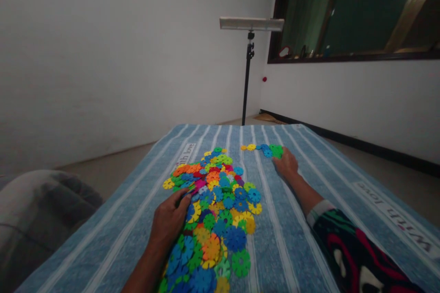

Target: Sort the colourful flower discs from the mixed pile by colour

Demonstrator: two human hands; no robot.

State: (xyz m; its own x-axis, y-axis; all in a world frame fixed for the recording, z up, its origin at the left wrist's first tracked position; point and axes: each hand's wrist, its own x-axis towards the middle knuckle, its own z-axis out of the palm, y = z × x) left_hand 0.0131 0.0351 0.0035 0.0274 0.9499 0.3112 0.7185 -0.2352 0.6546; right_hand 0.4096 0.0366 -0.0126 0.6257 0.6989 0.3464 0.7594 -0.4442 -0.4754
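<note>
A long heap of colourful notched plastic discs [225, 197], shaped like flowers, lies on the striped blue cloth. My left hand [168, 219] rests at the heap's left edge, thumb and forefinger close together by pink and yellow-green discs; what they pinch is too small to make out. Farther off to the right, my right hand [287, 163] has its fingers closed on a green disc [276, 150]. Left of that, blue discs [266, 150] and a yellow disc [251, 147] lie in a short row, apart from the heap.
The blue-and-white striped cloth [285, 201] covers the table, with printed lettering on both sides. Behind its far edge stands a lamp panel [251, 24] on a black pole [246, 78]. Grey fabric [41, 219] bulges at the left, and a dark window [360, 9] is upper right.
</note>
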